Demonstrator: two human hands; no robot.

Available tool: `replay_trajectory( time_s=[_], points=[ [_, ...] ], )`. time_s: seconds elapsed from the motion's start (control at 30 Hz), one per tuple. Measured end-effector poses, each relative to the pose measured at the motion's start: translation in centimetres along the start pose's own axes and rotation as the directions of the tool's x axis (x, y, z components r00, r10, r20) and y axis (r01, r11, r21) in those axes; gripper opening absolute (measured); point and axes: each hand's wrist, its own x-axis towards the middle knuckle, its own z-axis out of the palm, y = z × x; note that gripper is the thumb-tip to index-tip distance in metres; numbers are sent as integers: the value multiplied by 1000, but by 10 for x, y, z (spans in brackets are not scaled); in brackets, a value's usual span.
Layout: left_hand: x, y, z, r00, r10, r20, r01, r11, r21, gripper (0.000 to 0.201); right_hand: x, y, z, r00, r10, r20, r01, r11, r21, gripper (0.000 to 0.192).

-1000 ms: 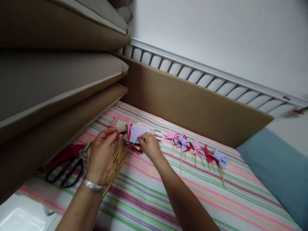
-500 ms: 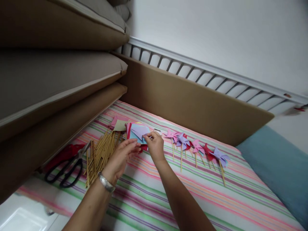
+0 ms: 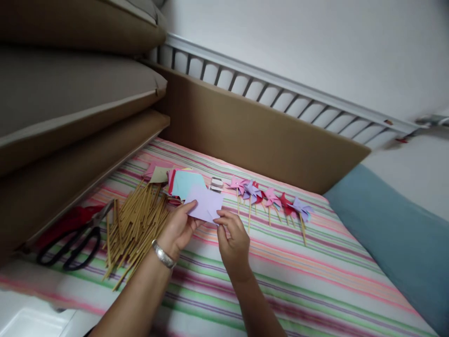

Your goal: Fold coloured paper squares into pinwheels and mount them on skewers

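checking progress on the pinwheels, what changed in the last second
The left hand left the wooden sticks and moved right. Both hands now hold a lilac paper square, lifted off the paper stack toward the person; the right hand pinches its near edge. Sticks, scissors and finished pinwheels stayed put.

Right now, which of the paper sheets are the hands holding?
The lilac sheet, pinched by the left hand and right hand and pulled clear. The turquoise and red ones lie in the stack beyond.
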Motion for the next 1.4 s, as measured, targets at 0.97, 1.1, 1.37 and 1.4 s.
replay_trajectory(
  time_s=[0.97, 1.1, 1.37, 1.4],
  points=[
    [4, -21, 7, 998, -2, 70, -22, 939, 343, 32, -12, 32, -24, 993, 22, 120, -28, 999, 43, 28],
    [4, -21, 5, 997, 55, 47, -68, 933, 354, 21, -12, 30, -20, 993, 23, 112, -30, 998, 62, 21],
    [4, -29, 0, 995, 87, 42, -96, 898, 429, 19, -8, 20, -15, 938, 321, 132, -345, 898, 271, 12],
    [4, -31, 0, 995, 89, 40, -98, 893, 439, 20, -8, 20, -14, 918, 371, 140, -396, 869, 296, 10]
  ],
)
